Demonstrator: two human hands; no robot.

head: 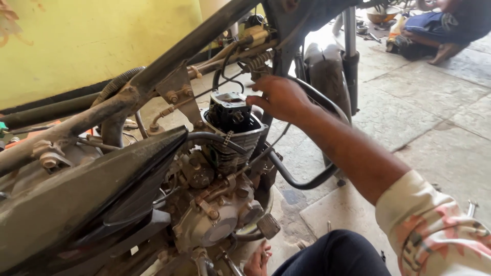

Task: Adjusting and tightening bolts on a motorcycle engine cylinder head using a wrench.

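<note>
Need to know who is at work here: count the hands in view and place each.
2. The right hand rests at the engine cylinder top; the left hand is low beside the crankcase. The seated person at the far right may hide more.

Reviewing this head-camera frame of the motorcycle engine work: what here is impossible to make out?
- Right hand at the cylinder head: its fingertips face away, so any small held part is hidden.
- Left hand: cut off by the bottom edge; grip unclear.
- Engine left side: hidden behind the black side panel.
- Seated person: cropped by the top edge.
- Tool on the floor: too small to identify.
</note>
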